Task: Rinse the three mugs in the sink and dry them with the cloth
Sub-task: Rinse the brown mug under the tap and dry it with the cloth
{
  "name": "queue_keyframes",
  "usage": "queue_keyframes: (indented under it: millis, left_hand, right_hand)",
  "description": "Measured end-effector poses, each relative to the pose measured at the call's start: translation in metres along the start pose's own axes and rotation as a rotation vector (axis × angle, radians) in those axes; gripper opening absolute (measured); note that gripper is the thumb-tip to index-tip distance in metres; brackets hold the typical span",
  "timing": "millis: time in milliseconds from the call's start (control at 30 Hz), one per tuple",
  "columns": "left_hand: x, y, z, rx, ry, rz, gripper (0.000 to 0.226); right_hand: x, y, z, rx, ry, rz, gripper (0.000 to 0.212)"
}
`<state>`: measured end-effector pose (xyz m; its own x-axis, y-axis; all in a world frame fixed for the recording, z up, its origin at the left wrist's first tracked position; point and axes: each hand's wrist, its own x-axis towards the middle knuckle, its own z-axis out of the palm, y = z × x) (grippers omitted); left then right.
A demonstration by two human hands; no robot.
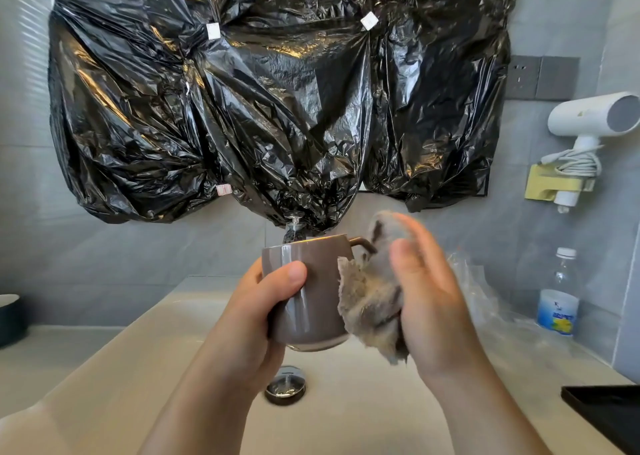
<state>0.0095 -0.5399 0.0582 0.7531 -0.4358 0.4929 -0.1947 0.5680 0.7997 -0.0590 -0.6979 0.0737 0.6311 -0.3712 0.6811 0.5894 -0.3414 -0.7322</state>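
A glossy brown mug (311,298) is held upright above the sink (346,413), with my left hand (256,319) wrapped around its left side, thumb on the front. My right hand (426,295) grips a fluffy grey cloth (370,302) and presses it against the mug's right side, near the handle. The cloth partly hides the handle. The right hand is blurred. No other mug is clearly in view.
The chrome drain (285,385) lies below the mug. Black plastic sheeting (259,101) covers the wall ahead. A water bottle (558,295) and crumpled clear plastic (485,292) sit on the right counter, a dark tray (609,416) at the lower right, a dark dish (10,316) at the far left. A white hair dryer (595,118) hangs on the right wall.
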Motion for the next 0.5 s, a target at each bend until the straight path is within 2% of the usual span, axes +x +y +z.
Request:
queue_keyframes:
  millis: [67, 167, 267, 367, 433, 500]
  left_hand:
    - [-0.001, 0.001, -0.002, -0.012, -0.104, 0.000, 0.076]
    - [-0.003, 0.003, -0.003, 0.028, -0.174, -0.005, 0.073]
    - [0.000, -0.001, 0.003, 0.123, -0.030, -0.041, 0.069]
    - [0.002, -0.006, 0.006, 0.169, 0.076, -0.061, 0.078]
    - [0.003, -0.007, 0.007, 0.153, 0.103, -0.046, 0.081]
    - [0.003, -0.006, 0.006, 0.103, 0.117, -0.020, 0.076]
  right_hand:
    - [-0.001, 0.000, 0.003, -0.062, -0.137, 0.001, 0.030]
    - [-0.002, -0.001, 0.006, -0.080, -0.084, -0.017, 0.025]
    - [-0.002, 0.005, 0.004, -0.297, 0.126, -0.079, 0.008]
    - [-0.003, 0.005, 0.003, -0.512, 0.220, -0.155, 0.008]
    - [-0.003, 0.003, 0.001, -0.524, 0.144, -0.156, 0.002]
    - [-0.003, 0.003, -0.001, -0.416, -0.034, -0.076, 0.015]
